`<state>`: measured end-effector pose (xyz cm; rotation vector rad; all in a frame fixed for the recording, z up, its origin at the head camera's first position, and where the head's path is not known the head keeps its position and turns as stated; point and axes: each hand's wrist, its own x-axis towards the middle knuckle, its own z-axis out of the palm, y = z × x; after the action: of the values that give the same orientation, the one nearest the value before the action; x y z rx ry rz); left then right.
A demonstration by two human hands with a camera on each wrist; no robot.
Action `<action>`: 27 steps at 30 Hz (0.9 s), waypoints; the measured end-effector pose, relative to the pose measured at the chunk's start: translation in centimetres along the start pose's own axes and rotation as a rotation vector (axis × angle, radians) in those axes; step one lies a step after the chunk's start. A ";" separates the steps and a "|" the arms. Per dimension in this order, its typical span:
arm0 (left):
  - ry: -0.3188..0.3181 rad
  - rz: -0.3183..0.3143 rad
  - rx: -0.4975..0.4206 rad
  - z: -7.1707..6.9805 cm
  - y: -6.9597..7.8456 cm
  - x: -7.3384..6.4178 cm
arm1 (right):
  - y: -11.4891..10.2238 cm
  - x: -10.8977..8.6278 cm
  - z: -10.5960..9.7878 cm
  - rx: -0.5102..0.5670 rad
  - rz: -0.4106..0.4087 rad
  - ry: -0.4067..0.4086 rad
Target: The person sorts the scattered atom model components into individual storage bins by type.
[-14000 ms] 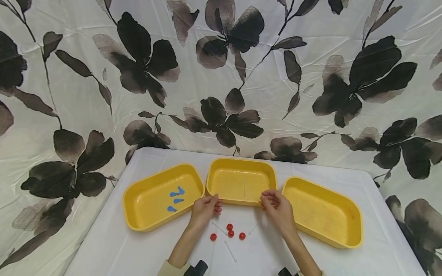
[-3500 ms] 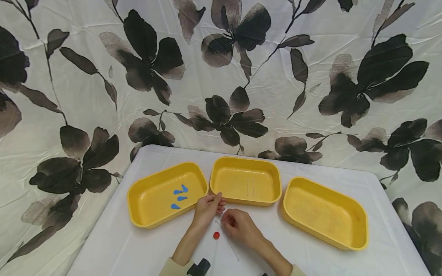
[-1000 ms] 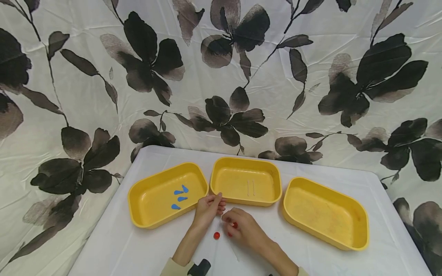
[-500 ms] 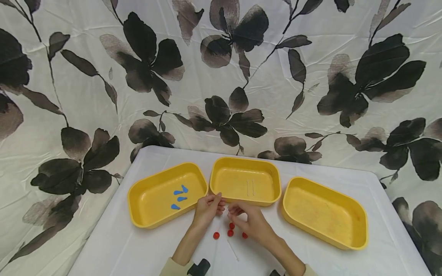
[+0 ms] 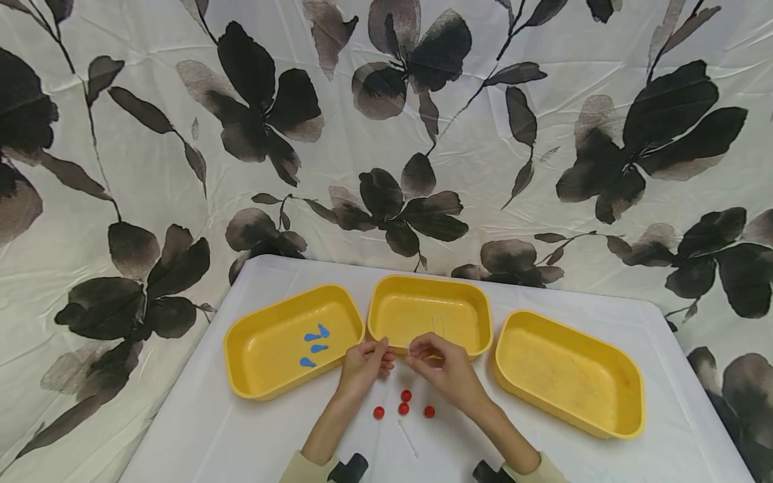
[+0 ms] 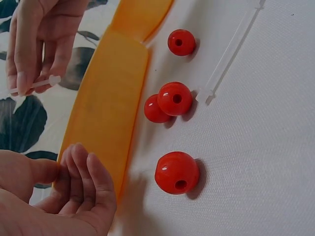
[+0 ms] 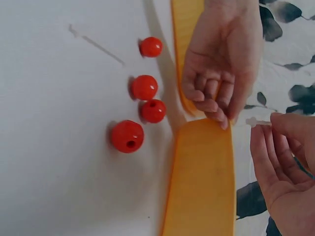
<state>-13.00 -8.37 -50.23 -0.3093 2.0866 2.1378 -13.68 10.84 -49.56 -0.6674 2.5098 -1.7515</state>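
Observation:
My left hand point(image 5: 361, 367) grips the near left corner of the middle yellow tray point(image 5: 395, 315), thumb at the rim and fingers curled against the outer wall. Between thumb and fingertips my right hand point(image 5: 445, 370) pinches a thin translucent plastic stick point(image 7: 259, 122) with a small flanged end, over that tray's near rim. Two similar sticks point(image 5: 443, 325) lie side by side inside the tray, partly hidden behind the right hand. Another stick point(image 5: 407, 439) lies on the white table. Several red beads point(image 5: 403, 408) with holes sit between the hands and that stick.
To the left, a yellow tray point(image 5: 256, 355) holds several blue teardrop-shaped pieces point(image 5: 319, 348). At the right stands a third yellow tray point(image 5: 568, 376), set at an angle. A floral cloth point(image 5: 386, 134) hangs behind the white table point(image 5: 604, 298).
The right hand has picked up a stick from the table beside the beads and moved up to the middle tray. That tray held one stick earliest, then two. The left hand keeps its place.

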 end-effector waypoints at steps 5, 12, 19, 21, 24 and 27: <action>0.005 -0.015 0.002 0.0 -0.9 0.5 | -0.1 0.6 -0.5 0.052 0.053 0.032; 0.010 -0.010 0.014 -0.1 -1.4 0.8 | -0.1 1.8 -1.0 0.110 0.119 0.060; 0.002 -0.001 0.012 0.2 1.2 -1.0 | 0.0 3.0 -1.2 0.146 0.163 0.109; 0.001 0.001 0.013 0.2 1.1 -0.9 | 0.1 3.4 -1.2 0.162 0.172 0.116; 0.004 -0.010 0.014 0.1 0.5 -0.4 | 0.1 3.9 -1.2 0.187 0.197 0.123; 0.006 -0.013 0.014 0.1 -0.9 0.5 | 0.2 4.4 -1.2 0.206 0.231 0.136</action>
<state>-13.28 -8.29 -51.21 -0.3269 2.0957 2.1168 -18.04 10.38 -48.24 -0.2450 2.3259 -1.9867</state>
